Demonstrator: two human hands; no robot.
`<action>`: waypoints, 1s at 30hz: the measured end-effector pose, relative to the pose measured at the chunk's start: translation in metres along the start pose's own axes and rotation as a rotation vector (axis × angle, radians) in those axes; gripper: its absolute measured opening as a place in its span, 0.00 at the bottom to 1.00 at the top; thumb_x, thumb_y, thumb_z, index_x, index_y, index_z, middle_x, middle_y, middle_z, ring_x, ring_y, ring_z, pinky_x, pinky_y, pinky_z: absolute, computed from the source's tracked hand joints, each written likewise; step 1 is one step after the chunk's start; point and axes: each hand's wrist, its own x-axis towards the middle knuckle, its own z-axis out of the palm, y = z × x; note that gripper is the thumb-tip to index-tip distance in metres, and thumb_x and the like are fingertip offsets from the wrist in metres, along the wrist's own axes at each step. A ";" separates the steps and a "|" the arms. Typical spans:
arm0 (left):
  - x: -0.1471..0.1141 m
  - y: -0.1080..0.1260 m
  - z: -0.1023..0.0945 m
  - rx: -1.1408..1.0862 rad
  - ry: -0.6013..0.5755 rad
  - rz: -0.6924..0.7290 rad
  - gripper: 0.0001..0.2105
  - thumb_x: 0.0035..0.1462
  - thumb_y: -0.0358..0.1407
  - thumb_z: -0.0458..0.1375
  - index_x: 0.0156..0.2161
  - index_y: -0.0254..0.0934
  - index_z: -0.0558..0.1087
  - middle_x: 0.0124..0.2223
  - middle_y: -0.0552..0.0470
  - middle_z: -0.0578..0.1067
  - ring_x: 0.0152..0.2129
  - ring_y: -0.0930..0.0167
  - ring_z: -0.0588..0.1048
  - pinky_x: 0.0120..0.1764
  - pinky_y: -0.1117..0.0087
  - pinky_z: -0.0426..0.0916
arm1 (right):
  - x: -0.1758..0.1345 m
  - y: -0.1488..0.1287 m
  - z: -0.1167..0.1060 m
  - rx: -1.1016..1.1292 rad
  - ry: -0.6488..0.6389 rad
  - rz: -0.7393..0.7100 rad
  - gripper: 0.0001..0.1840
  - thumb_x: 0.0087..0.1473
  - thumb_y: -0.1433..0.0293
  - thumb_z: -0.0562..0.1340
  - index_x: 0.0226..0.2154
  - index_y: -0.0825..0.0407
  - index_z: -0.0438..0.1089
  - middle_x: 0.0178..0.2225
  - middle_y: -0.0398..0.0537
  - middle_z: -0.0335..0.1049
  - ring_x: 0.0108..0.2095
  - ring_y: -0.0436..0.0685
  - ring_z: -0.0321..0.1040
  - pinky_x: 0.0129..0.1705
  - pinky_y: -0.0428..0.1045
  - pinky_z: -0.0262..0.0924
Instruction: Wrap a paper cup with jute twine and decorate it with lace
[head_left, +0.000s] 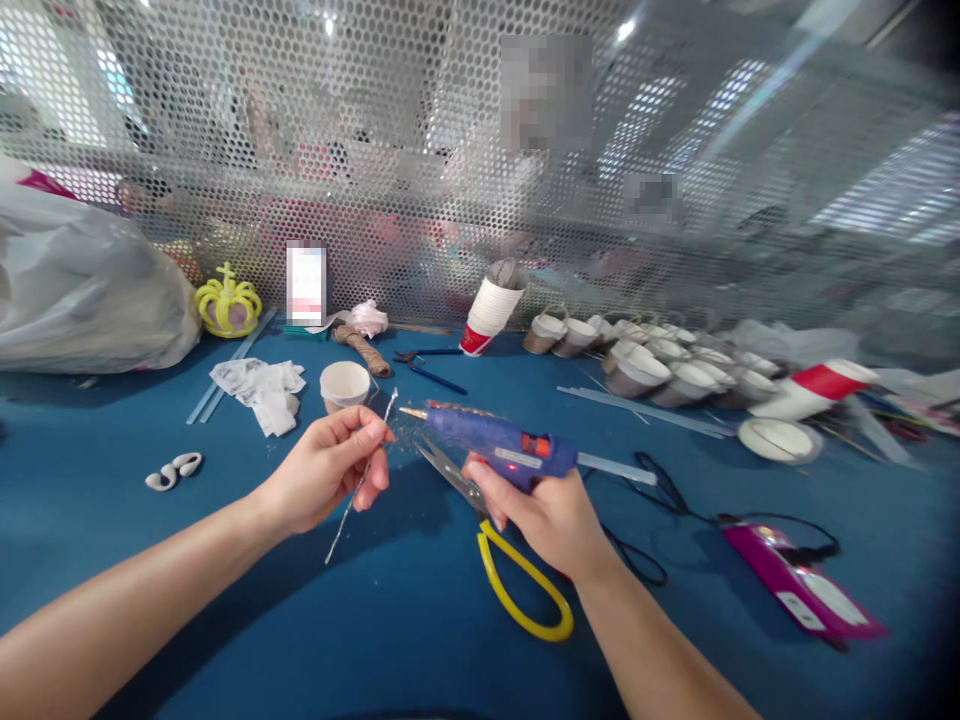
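Note:
Between the thumb and fingers of my left hand (334, 465) is a thin, whitish twisted wire (339, 535), tilted with its upper end pointing away from me. My right hand (555, 515) is wrapped round the handle of a blue hot glue gun (480, 440) with a small red light. The gun's nozzle points left, close to the wire's upper end; I cannot tell whether they touch. A clear glue stick (619, 468) juts out of its back. Under the gun lie yellow-handled scissors (491, 560), partly hidden by my right hand. A paper cup (345, 384) stands just behind my left hand.
Pliers (431, 368), a twine bundle (362, 350) and stacked cups (491, 310) are at the back. Several small cups (634, 370) crowd the right, near a purple power strip (802, 580) with a black cord. Crumpled tissue (262, 390) and a yellow crown (228, 303) lie left.

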 end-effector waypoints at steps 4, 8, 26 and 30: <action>0.003 0.000 -0.003 -0.010 0.040 0.052 0.16 0.47 0.45 0.63 0.29 0.34 0.65 0.16 0.59 0.70 0.08 0.81 0.64 0.14 0.81 0.56 | 0.010 0.002 -0.007 0.121 -0.008 0.063 0.15 0.50 0.59 0.60 0.30 0.55 0.68 0.11 0.37 0.57 0.12 0.48 0.55 0.17 0.45 0.54; 0.007 -0.005 -0.007 0.105 0.092 0.076 0.16 0.48 0.46 0.61 0.28 0.34 0.65 0.17 0.57 0.71 0.12 0.79 0.66 0.17 0.79 0.58 | 0.033 0.023 -0.020 0.093 0.124 0.120 0.15 0.48 0.58 0.62 0.26 0.55 0.67 0.13 0.39 0.61 0.16 0.48 0.58 0.21 0.45 0.55; 0.014 -0.010 -0.013 0.443 0.258 0.207 0.11 0.44 0.39 0.63 0.25 0.33 0.70 0.21 0.58 0.67 0.18 0.79 0.60 0.23 0.77 0.55 | 0.070 0.064 -0.026 -0.310 0.209 0.178 0.18 0.44 0.67 0.66 0.12 0.51 0.60 0.15 0.42 0.60 0.21 0.49 0.63 0.20 0.44 0.48; 0.013 -0.010 -0.007 0.431 0.255 0.235 0.11 0.44 0.40 0.64 0.25 0.33 0.72 0.23 0.56 0.70 0.21 0.78 0.64 0.26 0.76 0.58 | 0.053 0.017 0.002 -0.112 -0.094 0.042 0.07 0.48 0.65 0.64 0.27 0.52 0.71 0.28 0.45 0.70 0.29 0.50 0.66 0.30 0.45 0.59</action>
